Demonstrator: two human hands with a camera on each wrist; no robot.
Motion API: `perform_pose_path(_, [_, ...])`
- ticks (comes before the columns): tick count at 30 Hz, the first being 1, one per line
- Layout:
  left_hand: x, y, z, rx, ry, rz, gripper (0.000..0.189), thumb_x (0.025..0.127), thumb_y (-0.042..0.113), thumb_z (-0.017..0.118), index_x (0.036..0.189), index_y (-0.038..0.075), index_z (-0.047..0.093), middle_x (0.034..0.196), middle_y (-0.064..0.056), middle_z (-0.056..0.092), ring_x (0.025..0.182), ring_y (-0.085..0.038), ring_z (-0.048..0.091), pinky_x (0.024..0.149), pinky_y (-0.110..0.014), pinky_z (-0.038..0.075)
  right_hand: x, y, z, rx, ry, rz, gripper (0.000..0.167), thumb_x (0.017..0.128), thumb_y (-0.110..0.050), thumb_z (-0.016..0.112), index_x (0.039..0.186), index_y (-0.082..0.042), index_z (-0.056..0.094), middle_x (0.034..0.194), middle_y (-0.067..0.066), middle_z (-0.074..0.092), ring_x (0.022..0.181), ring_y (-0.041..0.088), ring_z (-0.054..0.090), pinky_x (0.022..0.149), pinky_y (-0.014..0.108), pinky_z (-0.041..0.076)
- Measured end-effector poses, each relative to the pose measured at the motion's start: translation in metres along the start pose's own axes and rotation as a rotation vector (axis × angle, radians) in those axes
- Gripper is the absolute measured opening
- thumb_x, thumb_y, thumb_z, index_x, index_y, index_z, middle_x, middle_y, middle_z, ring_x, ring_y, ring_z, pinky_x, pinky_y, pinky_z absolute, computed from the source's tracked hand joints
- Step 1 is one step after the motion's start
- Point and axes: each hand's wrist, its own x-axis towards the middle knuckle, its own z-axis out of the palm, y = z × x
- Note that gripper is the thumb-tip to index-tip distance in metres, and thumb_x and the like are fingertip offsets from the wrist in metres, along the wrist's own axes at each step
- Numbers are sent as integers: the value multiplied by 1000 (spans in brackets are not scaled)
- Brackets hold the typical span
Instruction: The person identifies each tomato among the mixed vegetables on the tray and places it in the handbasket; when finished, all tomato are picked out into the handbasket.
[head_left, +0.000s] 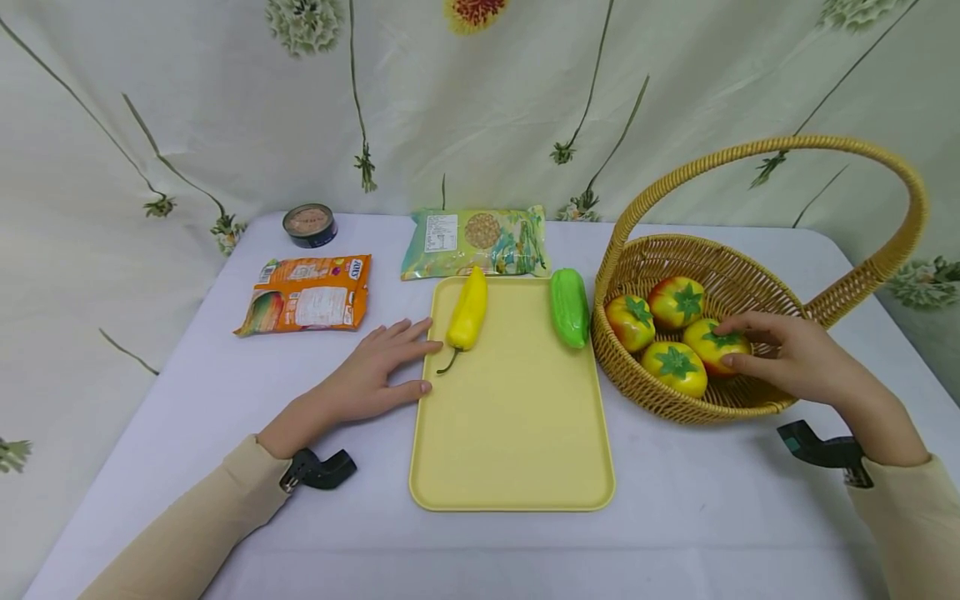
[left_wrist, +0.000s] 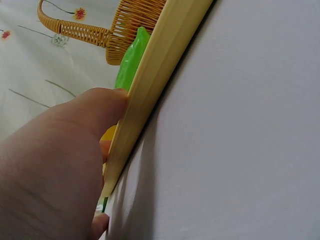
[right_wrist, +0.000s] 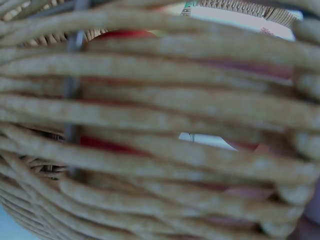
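Note:
My right hand (head_left: 798, 358) reaches over the near right rim of the wicker basket (head_left: 652, 400). Its thumb and fingers hold a yellow-red fruit with a green star-shaped top (head_left: 705, 342), one of several such fruits in the basket. Woven strands (right_wrist: 150, 70) fill the right wrist view and hide most of that grip. On the other side, my left hand (head_left: 375, 371) rests with straight, spread fingers at the left edge of the pale yellow tray (head_left: 517, 442). In the left wrist view its thumb (left_wrist: 107, 102) touches the tray's side.
A yellow pepper (head_left: 468, 312) lies at the tray's upper left, a green cucumber-like vegetable (head_left: 570, 308) at its upper right. Behind the tray is a green packet (head_left: 476, 242). An orange packet (head_left: 311, 292) and a round tin (head_left: 310, 225) lie left. The basket's tall handle (head_left: 787, 143) arches up.

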Motion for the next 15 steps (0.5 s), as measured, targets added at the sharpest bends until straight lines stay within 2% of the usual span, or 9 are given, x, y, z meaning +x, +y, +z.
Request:
perform_pose_path(6, [0,2,-1,1,7,7,60,95,41,66,149,19,53,168,-11,32,155,-45,24,123,-70,16,1,-1,0,11,-10,12,31,87,-8,79,117,-3,69,119,25,70,109,50,65,89,67,54])
perform_pose_path(15, [-1,4,-2,-3,4,2,59,96,40,66,149,19,53,168,-11,32,155,-44,24,123,-70,15,1,-5,0,32,-36,60,40,89,-10,78,126,-1,63,126,27,65,114,57,61,94,70,51])
